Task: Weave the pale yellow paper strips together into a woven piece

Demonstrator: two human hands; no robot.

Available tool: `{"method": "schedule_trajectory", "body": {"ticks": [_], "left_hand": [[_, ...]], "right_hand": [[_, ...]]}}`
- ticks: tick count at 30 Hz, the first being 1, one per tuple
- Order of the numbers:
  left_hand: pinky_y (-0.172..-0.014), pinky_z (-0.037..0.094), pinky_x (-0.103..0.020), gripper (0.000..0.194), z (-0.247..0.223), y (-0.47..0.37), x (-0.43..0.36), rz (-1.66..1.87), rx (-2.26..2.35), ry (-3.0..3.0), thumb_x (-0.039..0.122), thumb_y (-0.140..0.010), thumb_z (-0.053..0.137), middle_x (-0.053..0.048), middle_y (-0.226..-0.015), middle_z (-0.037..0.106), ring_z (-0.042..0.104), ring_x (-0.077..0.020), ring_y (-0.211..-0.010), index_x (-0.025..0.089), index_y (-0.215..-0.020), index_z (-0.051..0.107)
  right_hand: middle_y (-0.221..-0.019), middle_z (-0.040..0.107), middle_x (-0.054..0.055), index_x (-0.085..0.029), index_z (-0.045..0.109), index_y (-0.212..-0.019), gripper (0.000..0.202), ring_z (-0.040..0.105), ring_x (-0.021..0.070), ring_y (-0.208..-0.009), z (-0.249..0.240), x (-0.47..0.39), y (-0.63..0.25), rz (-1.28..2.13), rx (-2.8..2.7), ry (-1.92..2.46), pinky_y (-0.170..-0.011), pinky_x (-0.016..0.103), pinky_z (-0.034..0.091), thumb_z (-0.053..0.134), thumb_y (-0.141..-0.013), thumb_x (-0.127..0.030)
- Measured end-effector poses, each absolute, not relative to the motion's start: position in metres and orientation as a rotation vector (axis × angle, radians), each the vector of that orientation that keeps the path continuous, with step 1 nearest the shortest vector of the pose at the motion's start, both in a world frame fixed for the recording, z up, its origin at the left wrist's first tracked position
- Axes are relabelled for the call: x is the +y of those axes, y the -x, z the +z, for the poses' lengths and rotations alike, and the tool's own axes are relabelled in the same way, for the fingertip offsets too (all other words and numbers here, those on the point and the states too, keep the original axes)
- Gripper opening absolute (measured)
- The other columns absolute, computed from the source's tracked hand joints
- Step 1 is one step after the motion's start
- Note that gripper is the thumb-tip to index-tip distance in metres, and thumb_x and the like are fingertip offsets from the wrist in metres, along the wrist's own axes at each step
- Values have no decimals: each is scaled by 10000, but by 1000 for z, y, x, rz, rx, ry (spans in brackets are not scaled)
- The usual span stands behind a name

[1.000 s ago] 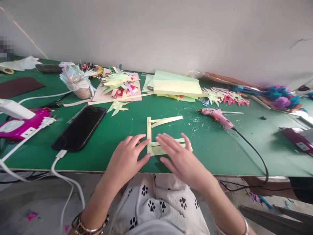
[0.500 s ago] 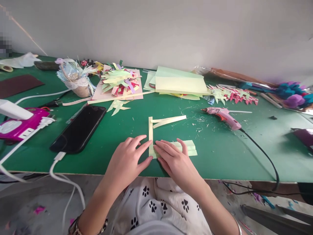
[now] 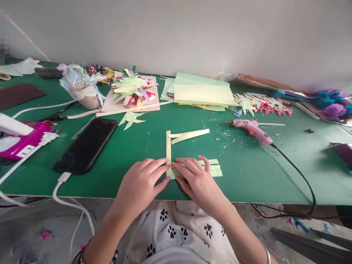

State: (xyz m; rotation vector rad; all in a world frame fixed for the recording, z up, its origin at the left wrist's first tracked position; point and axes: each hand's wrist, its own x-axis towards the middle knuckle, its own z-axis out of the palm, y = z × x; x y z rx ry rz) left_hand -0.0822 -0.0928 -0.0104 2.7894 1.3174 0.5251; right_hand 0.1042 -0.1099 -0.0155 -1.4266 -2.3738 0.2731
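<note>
My left hand (image 3: 145,179) lies low over the green table with its fingers stretched out. Its fingertips touch the lower part of an upright pale yellow paper strip (image 3: 168,146). Just to the right, my right hand (image 3: 194,176) rests flat on light green paper strips (image 3: 216,169) that run sideways, covering their middle. At the left, these strips meet the foot of the yellow strip; the exact overlap is partly hidden by my fingers. Near the top of the upright strip, a folded yellow paper strip (image 3: 192,135) points right, its two legs slightly apart.
A pink glue gun (image 3: 254,130) lies to the right, its cord trailing off the table edge. On the left are a black phone (image 3: 86,146) on a charging cable and a magenta power strip (image 3: 30,141). Behind are woven paper pieces (image 3: 134,90), paper sheets (image 3: 203,93) and a small basket (image 3: 89,99).
My left fingers have slid slightly down the upright strip. A dark gap now shows more clearly between the light green strips beside my right hand. The view has shifted a little.
</note>
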Motion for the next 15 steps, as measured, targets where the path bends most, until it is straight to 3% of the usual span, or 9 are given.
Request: {"method": "schedule_trajectory", "body": {"ticks": [15], "left_hand": [[-921,429,-349,432,-8,107,-88,354,848,-2963,163,-858,392,-24,-1242,585,545,-193,-1090,231,-1271,495]], "right_hand": [[-1155,600,65,-214,585,-1094,251,544,172,-1043,-14,-108,-104,248,-2388,1394,-933,368,370,431,-897,-195]]}}
